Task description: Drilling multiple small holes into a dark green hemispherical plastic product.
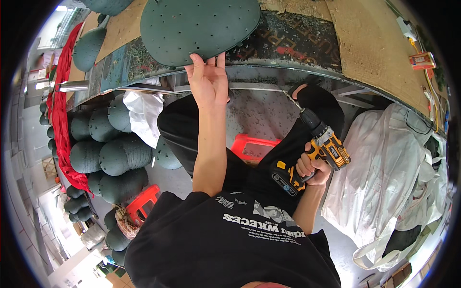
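Fingers of my left hand [209, 81] reach under the near edge of a dark green rounded foam-like panel [201, 29] dotted with small holes; the thumb lies at its rim. The panel rests on the workbench [297, 45]. In my right hand [312, 168] is a yellow and black cordless drill [329, 146], gripped by its handle. Its drill bit [292, 100] points up and left, below the bench edge and apart from the panel.
Stacks of dark green rounded pieces [125, 153] fill the floor at left, beside a red cloth [62, 105]. A red stool [252, 146] stands between my legs. Large white sacks [379, 163] lie at right. A small can [422, 61] sits on the bench's right end.
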Tool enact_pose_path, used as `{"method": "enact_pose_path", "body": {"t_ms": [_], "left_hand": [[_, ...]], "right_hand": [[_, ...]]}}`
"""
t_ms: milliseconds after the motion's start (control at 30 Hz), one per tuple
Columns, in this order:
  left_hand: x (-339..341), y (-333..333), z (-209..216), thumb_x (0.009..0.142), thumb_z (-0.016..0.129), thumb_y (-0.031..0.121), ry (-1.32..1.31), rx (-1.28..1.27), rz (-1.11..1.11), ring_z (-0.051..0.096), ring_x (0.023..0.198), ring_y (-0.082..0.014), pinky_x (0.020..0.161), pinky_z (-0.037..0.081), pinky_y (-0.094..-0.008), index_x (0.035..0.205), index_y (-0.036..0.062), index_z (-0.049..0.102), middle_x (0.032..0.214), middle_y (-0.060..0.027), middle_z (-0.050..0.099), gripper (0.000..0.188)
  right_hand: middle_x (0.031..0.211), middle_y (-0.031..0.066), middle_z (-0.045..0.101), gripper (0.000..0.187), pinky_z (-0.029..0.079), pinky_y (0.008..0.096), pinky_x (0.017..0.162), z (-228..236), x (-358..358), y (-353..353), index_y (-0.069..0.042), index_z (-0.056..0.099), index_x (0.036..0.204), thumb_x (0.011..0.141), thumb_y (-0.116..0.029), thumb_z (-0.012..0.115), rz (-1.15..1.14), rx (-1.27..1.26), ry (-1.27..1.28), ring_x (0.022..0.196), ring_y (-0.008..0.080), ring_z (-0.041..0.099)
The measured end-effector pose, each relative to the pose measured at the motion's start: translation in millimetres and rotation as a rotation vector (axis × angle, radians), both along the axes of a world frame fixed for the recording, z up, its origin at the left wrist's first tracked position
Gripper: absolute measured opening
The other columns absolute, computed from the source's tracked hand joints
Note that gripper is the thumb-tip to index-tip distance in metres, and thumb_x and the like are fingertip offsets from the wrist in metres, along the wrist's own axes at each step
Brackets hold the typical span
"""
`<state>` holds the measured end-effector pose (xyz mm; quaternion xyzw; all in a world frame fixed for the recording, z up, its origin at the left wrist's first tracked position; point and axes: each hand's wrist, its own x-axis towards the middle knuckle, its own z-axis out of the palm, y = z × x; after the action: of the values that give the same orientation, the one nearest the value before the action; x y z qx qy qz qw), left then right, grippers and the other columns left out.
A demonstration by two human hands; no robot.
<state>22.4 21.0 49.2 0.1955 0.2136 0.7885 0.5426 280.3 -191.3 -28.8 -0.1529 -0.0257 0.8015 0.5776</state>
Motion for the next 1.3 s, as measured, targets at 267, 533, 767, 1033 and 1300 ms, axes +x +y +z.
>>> {"method": "enact_pose_path", "body": {"t_ms": [267, 533, 767, 1033, 1300], "left_hand": [[-38.4, -7.0, 21.3, 0.097, 0.054, 0.015, -0.032, 0.150, -0.010, 0.055, 0.122, -0.0263, 0.111, 0.039, -0.0497, 0.123, 0.0062, 0.057, 0.130, -0.0087, 0.059, 0.028], [-92.9, -1.9, 2.3, 0.100, 0.050, 0.017, -0.075, 0.004, -0.267, 0.052, 0.126, -0.0261, 0.108, 0.041, -0.0442, 0.127, 0.0014, 0.055, 0.133, -0.0103, 0.057, 0.031], [-141.7, 2.9, -3.3, 0.102, 0.050, 0.019, 0.197, -0.271, -0.149, 0.057, 0.114, -0.0231, 0.103, 0.045, -0.0394, 0.123, 0.0025, 0.056, 0.120, -0.0079, 0.062, 0.028], [-129.5, -21.8, -47.1, 0.102, 0.051, 0.020, 0.421, -0.367, 0.037, 0.059, 0.099, -0.0211, 0.091, 0.053, -0.0367, 0.118, -0.0006, 0.057, 0.108, -0.0077, 0.060, 0.027], [-48.5, -55.1, -61.5, 0.100, 0.055, 0.025, 0.107, -0.345, -0.207, 0.058, 0.114, -0.0333, 0.097, 0.050, -0.0463, 0.111, -0.0033, 0.054, 0.113, -0.0172, 0.059, 0.030]], "right_hand": [[0.054, 0.0027, 0.040, 0.043, 0.034, 0.0281, 0.043, 3.8, 1.6, -0.4, 0.004, 0.046, 0.112, 0.074, -0.008, 0.062, 0.009, 0.008, -0.016, 0.042, 0.0119, 0.038], [0.054, 0.0028, 0.040, 0.043, 0.034, 0.0282, 0.044, 0.6, 2.4, -3.7, 0.004, 0.046, 0.112, 0.074, -0.008, 0.062, 0.010, 0.014, -0.023, 0.043, 0.0120, 0.038], [0.054, 0.0021, 0.039, 0.043, 0.034, 0.0279, 0.044, -0.3, -0.9, -3.9, 0.004, 0.046, 0.114, 0.075, -0.007, 0.061, -0.004, 0.039, -0.010, 0.044, 0.0115, 0.038], [0.055, 0.0021, 0.039, 0.045, 0.034, 0.0283, 0.046, 10.1, -20.4, -1.0, 0.005, 0.046, 0.116, 0.077, -0.007, 0.062, -0.031, 0.030, -0.159, 0.045, 0.0118, 0.038], [0.066, 0.0043, 0.050, 0.038, 0.040, 0.0273, 0.055, 34.3, -68.7, 11.4, 0.006, 0.051, 0.115, 0.080, -0.002, 0.062, -0.083, 0.261, -0.767, 0.054, 0.0129, 0.048]]}}
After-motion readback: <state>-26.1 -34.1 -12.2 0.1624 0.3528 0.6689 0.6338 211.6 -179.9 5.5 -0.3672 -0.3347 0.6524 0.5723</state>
